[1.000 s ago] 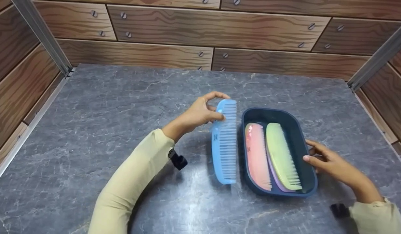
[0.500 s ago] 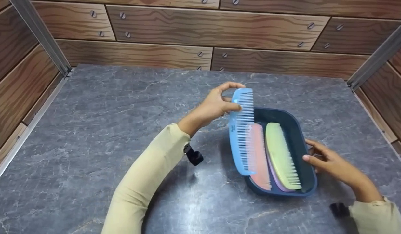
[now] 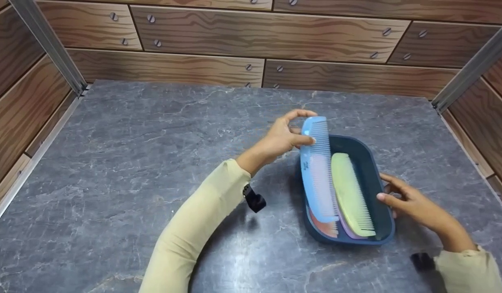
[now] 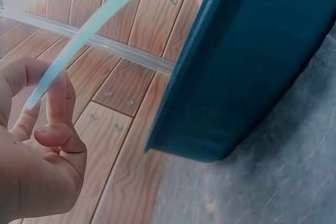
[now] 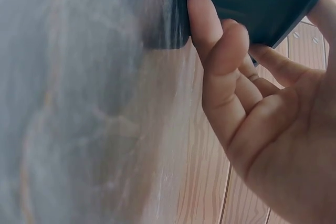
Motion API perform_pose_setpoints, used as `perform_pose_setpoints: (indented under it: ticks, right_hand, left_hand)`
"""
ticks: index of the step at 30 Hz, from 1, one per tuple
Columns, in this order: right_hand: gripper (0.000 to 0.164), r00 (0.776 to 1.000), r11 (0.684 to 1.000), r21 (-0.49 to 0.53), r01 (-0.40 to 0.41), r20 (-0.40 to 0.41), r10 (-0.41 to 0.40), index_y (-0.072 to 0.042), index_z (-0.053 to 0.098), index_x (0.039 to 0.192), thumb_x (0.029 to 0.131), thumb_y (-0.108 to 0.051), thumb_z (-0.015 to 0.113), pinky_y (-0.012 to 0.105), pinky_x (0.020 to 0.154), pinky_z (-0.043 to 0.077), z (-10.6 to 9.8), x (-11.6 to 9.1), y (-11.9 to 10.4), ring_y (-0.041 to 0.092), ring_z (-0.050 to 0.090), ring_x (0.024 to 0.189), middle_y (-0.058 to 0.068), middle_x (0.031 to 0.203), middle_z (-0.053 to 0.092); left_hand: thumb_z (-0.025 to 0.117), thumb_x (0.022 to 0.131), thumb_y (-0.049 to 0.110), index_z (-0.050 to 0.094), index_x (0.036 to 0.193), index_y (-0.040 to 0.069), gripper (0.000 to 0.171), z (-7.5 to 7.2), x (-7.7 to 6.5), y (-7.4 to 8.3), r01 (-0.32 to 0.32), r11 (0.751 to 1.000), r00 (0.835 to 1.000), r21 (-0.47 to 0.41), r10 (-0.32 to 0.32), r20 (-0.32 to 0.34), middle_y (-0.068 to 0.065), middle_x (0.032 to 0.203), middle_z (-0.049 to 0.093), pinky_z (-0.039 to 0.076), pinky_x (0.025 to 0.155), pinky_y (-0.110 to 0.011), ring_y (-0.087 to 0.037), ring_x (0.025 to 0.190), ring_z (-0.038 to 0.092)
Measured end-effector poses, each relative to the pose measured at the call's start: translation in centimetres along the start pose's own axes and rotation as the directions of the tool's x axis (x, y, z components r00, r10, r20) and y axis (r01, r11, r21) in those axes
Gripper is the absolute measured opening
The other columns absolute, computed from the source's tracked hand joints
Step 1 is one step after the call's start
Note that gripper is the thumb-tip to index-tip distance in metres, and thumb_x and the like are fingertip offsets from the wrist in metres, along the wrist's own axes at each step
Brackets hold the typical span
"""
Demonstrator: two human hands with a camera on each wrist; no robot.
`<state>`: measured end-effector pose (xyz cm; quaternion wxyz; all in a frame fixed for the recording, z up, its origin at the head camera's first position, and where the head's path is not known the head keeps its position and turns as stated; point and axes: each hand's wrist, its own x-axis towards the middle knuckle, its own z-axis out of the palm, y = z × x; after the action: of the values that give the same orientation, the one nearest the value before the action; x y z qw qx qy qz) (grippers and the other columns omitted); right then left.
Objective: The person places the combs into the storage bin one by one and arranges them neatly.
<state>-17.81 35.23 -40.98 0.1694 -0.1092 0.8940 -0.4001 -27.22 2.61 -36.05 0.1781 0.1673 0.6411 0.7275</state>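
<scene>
My left hand [image 3: 280,138] pinches a blue comb [image 3: 316,179] near its far end, thumb on the near face. The comb is held over the left side of a dark blue plastic tub [image 3: 371,162], teeth facing right. Beneath it lies a pink comb [image 3: 322,226], mostly covered. Beside that, a pale green comb [image 3: 350,191] lies in the tub on a purple comb [image 3: 348,226], of which only an edge shows. My right hand [image 3: 415,207] holds the tub's right side, thumb at the rim. In the right wrist view its curled fingers [image 5: 226,61] touch the outer wall.
The tub stands on a grey marble-patterned table [image 3: 165,134]. Wood-patterned panels [image 3: 242,32] close off the back and sides, with metal posts [image 3: 51,44] at the corners. A dark wrist device [image 3: 255,199] hangs by the left sleeve.
My left hand has carried the blue comb rightward, from beside the tub to over the pink comb, dipping slightly in the last half second. My right hand has stayed at the tub.
</scene>
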Motion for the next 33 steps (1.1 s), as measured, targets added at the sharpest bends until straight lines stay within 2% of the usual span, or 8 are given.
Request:
perform_pose_setpoints:
  ticks: [7,16,19,22,24,26,31,33]
  right_hand:
    - [0.063,1.0,1.0,0.018,0.006,0.01,-0.006,0.001,0.015,0.145,0.096,-0.022,0.047,0.034,0.057,0.053,-0.1,0.1,0.0,0.011,0.057,0.068,0.016,0.103,0.046]
    - [0.061,1.0,1.0,-0.008,0.005,-0.014,-0.005,0.002,0.018,0.145,0.096,-0.02,0.048,0.03,0.059,0.052,-0.1,0.0,0.3,0.006,0.056,0.073,0.017,0.107,0.046]
    - [0.061,1.0,1.0,-0.02,0.01,-0.024,-0.01,0.0,0.019,0.145,0.096,-0.021,0.049,0.028,0.063,0.052,0.0,0.0,0.2,0.0,0.056,0.082,0.017,0.116,0.045]
    - [0.062,1.0,0.999,-0.031,0.011,-0.026,-0.012,-0.001,0.019,0.145,0.096,-0.022,0.049,0.025,0.067,0.051,0.0,0.0,0.1,-0.007,0.054,0.089,0.022,0.127,0.044]
    - [0.062,1.0,0.999,-0.038,0.007,-0.022,-0.008,-0.002,0.019,0.145,0.095,-0.024,0.049,0.024,0.069,0.05,0.0,-0.1,0.0,-0.01,0.052,0.091,0.027,0.134,0.039]
    - [0.063,1.0,0.999,-0.047,-0.001,-0.02,0.0,-0.002,0.019,0.146,0.095,-0.025,0.05,0.023,0.07,0.05,-0.1,-0.1,0.1,-0.011,0.051,0.092,0.03,0.136,0.036]
    - [0.063,1.0,0.998,-0.06,-0.003,-0.026,0.002,-0.001,0.02,0.145,0.095,-0.025,0.05,0.023,0.07,0.05,-0.1,0.0,0.1,-0.012,0.05,0.091,0.03,0.135,0.036]
    - [0.062,1.0,0.998,-0.057,0.004,-0.03,-0.005,-0.001,0.02,0.145,0.095,-0.024,0.05,0.023,0.07,0.05,0.0,0.0,0.1,-0.011,0.051,0.091,0.03,0.135,0.037]
  left_hand:
    - [0.066,0.077,-0.007,0.053,0.12,0.018,0.051,1.1,0.4,-1.3,0.057,0.998,0.995,-0.019,-0.055,0.081,-0.016,0.1,0.067,0.052,0.063,-0.028,-0.017,0.079,0.065]
    - [0.063,0.081,-0.006,0.048,0.127,0.016,0.053,1.8,0.5,-2.4,0.092,0.994,0.981,0.053,-0.099,0.168,-0.017,0.095,0.068,0.048,0.055,-0.03,-0.015,0.072,0.063]
    - [0.064,0.081,-0.005,0.048,0.127,0.015,0.053,2.0,0.5,-2.6,0.066,0.991,0.983,0.116,-0.084,0.163,-0.017,0.093,0.066,0.045,0.056,-0.029,-0.012,0.072,0.059]
    - [0.066,0.08,-0.002,0.049,0.127,0.015,0.053,2.2,0.7,-2.7,0.038,0.97,0.99,0.238,-0.069,0.126,-0.011,0.088,0.062,0.05,0.064,-0.033,-0.01,0.072,0.057]
    - [0.069,0.079,0.001,0.05,0.127,0.016,0.054,2.3,0.8,-2.7,0.035,0.939,0.993,0.342,-0.07,0.091,-0.005,0.085,0.058,0.053,0.068,-0.036,-0.01,0.07,0.055]
    - [0.071,0.078,0.005,0.051,0.127,0.017,0.054,2.3,0.8,-2.5,0.037,0.89,0.996,0.454,-0.072,0.059,-0.003,0.088,0.058,0.054,0.068,-0.035,-0.01,0.07,0.055]
    - [0.075,0.075,0.019,0.054,0.127,0.02,0.056,2.2,0.9,-2.3,0.016,0.719,0.999,0.695,-0.036,0.014,0.002,0.095,0.063,0.047,0.063,-0.02,-0.008,0.075,0.056]
    - [0.075,0.075,0.022,0.055,0.127,0.021,0.056,2.1,0.9,-2.3,0.011,0.67,1.0,0.742,-0.027,0.009,0.004,0.1,0.064,0.045,0.068,-0.02,-0.008,0.083,0.055]
